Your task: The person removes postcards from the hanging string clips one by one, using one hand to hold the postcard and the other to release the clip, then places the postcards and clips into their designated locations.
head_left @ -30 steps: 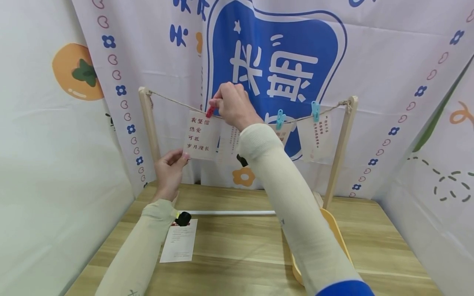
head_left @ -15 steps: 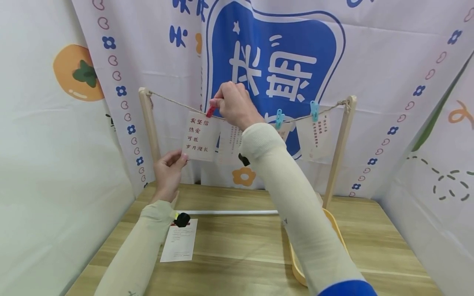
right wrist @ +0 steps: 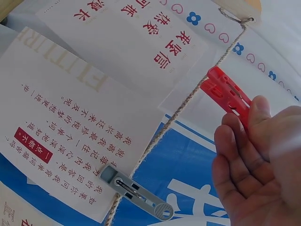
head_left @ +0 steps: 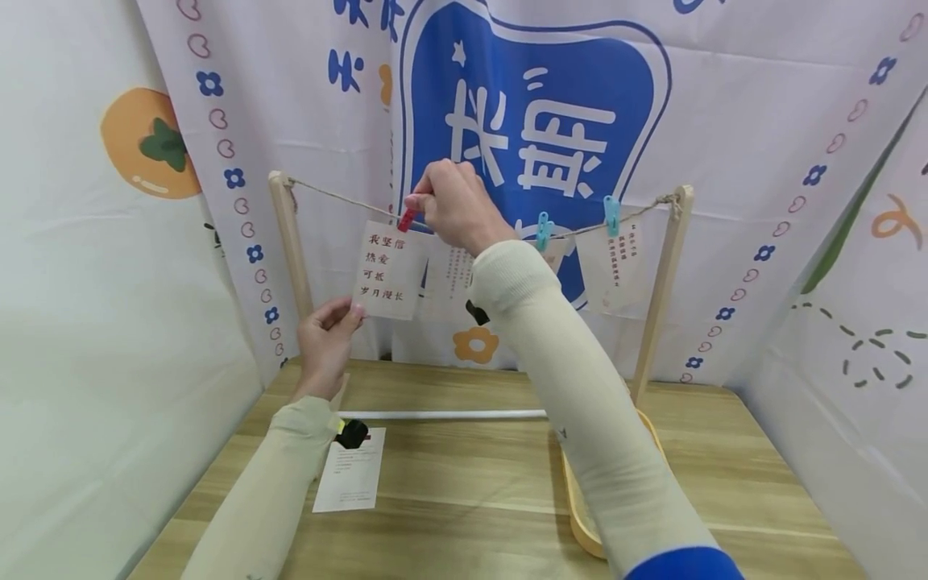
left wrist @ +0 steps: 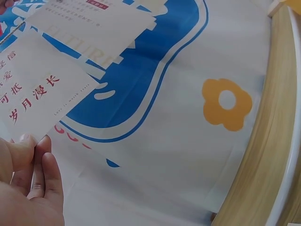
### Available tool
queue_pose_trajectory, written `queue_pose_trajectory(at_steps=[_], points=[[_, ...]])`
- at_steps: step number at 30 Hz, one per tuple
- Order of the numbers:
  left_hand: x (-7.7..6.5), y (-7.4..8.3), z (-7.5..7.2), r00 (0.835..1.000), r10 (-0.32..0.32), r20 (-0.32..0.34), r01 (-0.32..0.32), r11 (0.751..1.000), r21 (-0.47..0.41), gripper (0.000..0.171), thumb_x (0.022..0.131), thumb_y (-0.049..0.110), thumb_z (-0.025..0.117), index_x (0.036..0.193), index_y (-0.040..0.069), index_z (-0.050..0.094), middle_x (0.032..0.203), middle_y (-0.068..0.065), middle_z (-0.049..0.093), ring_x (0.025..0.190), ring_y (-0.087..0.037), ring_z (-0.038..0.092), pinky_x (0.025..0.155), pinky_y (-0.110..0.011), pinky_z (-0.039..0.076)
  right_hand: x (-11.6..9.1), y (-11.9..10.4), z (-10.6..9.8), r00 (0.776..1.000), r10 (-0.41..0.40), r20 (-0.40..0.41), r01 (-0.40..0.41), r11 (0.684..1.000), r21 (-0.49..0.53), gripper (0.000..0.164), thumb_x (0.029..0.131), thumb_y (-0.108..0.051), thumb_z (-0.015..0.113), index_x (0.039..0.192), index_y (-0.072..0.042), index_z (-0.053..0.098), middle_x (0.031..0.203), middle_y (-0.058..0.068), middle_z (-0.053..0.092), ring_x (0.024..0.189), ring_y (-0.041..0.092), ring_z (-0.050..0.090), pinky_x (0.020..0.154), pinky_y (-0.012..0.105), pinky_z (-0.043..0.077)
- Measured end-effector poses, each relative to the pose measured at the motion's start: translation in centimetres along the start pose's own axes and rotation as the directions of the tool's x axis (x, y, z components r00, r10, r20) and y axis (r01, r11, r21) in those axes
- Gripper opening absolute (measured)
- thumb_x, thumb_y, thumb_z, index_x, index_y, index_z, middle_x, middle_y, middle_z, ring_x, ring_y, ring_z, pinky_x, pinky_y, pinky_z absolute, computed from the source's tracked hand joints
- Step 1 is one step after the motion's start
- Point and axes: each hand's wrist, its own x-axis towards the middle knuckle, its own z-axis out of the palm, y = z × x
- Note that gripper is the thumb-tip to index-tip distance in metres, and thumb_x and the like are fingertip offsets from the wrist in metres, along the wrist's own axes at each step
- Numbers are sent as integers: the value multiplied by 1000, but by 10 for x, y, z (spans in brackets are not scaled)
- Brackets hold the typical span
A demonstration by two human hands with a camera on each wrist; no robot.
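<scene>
My right hand (head_left: 464, 205) pinches a red clothespin (right wrist: 228, 92) between thumb and fingers. The clothespin's tip meets the twine (right wrist: 186, 99), close to the top edge of a card with large red characters (head_left: 387, 274). By its lower left corner, my left hand (head_left: 326, 342) holds that card between thumb and fingertips. Beside it hangs a second printed card (right wrist: 80, 117), fastened to the twine by a grey clothespin (right wrist: 136, 192); in the head view my right hand and sleeve hide part of this area.
Two light blue clothespins (head_left: 612, 216) hold further cards on the right. The twine runs between two wooden posts (head_left: 663, 294). A white rod (head_left: 449, 415) crosses the table low down. A printed sheet (head_left: 351, 475) lies by my left sleeve, a yellow tray (head_left: 589, 538) under my right.
The card and red clothespin have sunk very slightly, and the head view has shifted a little. Both hands keep the same hold.
</scene>
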Motion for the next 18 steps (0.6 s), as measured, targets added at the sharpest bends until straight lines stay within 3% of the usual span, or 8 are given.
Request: queue_pose_trajectory(at_steps=[5, 18], points=[[-2, -1, -3, 1000, -20, -3, 20, 1000, 6, 31, 88, 12, 70, 118, 5, 64, 96, 4, 66, 86, -7, 67, 84, -18, 57, -2, 0, 0, 1000, 1, 19, 0, 1000, -8, 18, 94, -27, 61, 104, -16, 70, 105, -3, 70, 77, 15, 62, 54, 20, 47], [-8, -5, -10, 999, -33, 0, 33, 999, 5, 31, 89, 12, 69, 119, 6, 64, 101, 2, 66, 90, -9, 66, 84, -16, 57, -3, 6, 5, 999, -15, 41, 16, 999, -29, 20, 93, -31, 62, 104, -18, 73, 96, -5, 70, 65, 19, 58, 45, 19, 36]])
